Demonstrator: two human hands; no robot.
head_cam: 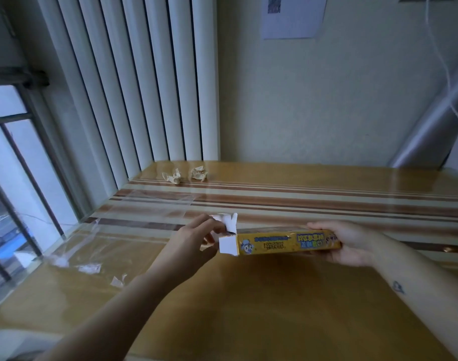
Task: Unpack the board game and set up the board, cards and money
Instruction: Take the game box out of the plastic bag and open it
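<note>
A flat yellow board game box (287, 243) with blue print is held edge-on above the wooden table (248, 295). My right hand (350, 242) grips its right end, fingers curled round it. At the left end, the white end flaps (229, 222) stand open. My left hand (196, 238) pinches the upper white flap with its fingertips. The contents of the box are hidden.
Clear plastic wrap (113, 230) lies spread over the table's left part, with torn scraps near the left edge. Two crumpled paper balls (186, 174) sit at the back by the white radiator (144, 87). A window runs along the left.
</note>
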